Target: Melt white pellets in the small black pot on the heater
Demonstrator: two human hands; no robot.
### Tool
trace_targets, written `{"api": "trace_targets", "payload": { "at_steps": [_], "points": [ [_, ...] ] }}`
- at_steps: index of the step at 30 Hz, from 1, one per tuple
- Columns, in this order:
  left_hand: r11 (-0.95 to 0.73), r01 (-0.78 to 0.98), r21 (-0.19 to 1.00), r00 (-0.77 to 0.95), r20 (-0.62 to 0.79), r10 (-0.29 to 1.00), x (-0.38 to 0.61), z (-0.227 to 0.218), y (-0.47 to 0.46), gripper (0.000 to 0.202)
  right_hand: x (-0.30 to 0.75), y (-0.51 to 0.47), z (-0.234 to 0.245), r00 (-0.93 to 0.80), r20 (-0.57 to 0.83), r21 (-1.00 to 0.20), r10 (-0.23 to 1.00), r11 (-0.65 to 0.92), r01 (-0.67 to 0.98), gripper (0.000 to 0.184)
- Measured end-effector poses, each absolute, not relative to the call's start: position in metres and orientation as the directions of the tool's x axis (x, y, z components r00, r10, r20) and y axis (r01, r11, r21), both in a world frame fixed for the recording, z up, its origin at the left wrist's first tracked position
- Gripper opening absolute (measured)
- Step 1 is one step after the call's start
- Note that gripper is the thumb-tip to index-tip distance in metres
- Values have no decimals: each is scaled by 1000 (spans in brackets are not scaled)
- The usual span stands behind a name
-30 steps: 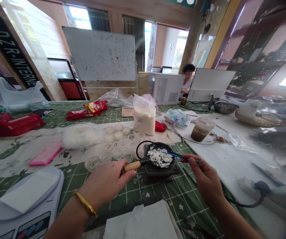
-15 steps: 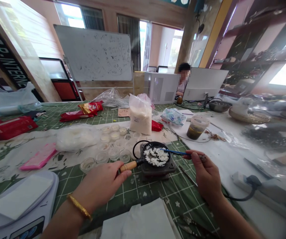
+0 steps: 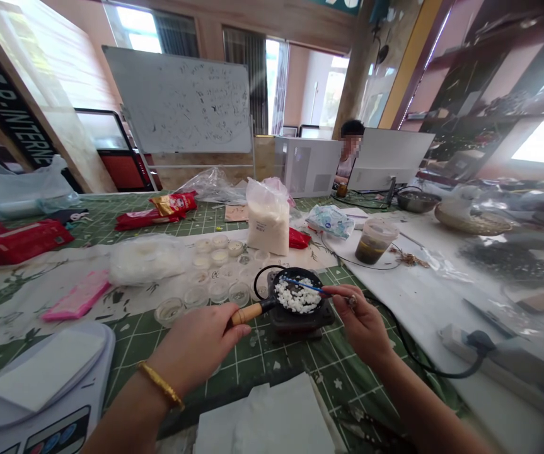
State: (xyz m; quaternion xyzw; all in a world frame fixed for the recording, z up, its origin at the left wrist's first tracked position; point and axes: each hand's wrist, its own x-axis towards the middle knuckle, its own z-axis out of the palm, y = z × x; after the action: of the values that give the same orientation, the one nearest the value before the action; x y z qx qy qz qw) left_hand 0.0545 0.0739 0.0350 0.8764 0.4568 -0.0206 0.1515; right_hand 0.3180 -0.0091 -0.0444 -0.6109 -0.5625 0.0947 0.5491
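Note:
A small black pan [image 3: 316,294] with white chunks [image 3: 297,297] in it sits on a dark little stove [image 3: 300,320] in the middle of the green grid mat. My left hand [image 3: 200,348], with a gold bangle on the wrist, grips the pan's wooden handle [image 3: 246,313]. My right hand [image 3: 362,321] pinches a thin blue stick [image 3: 304,285] whose tip reaches over the white chunks. Several small clear cups [image 3: 215,277] stand just behind the pan.
A white scale [image 3: 40,391] sits at the near left and white paper [image 3: 272,419] in front of me. A bag of white powder [image 3: 266,221], a pink mould [image 3: 77,296], a cup of dark liquid [image 3: 373,239] and a black cord [image 3: 442,372] lie around. A person sits behind a monitor [image 3: 389,157].
My right hand has moved left, closer to the pan, and the blue stick's tip has gone further across the white chunks. My left hand keeps its hold on the handle.

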Motion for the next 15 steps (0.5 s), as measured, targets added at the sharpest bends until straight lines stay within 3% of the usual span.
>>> {"api": "trace_targets", "payload": {
  "at_steps": [6,11,15],
  "points": [
    [-538,801,263,585,-155,796,54,35,73,27,315,-10,-42,464,493,-825,736,227,517,24],
    [-542,793,278,592,-140,794,53,37,70,27,310,-11,-42,335,516,-770,788,256,584,24],
    [-563,783,266,600,-83,795,53,39,67,26,312,-18,-40,372,562,-785,738,335,521,23]
  ]
}}
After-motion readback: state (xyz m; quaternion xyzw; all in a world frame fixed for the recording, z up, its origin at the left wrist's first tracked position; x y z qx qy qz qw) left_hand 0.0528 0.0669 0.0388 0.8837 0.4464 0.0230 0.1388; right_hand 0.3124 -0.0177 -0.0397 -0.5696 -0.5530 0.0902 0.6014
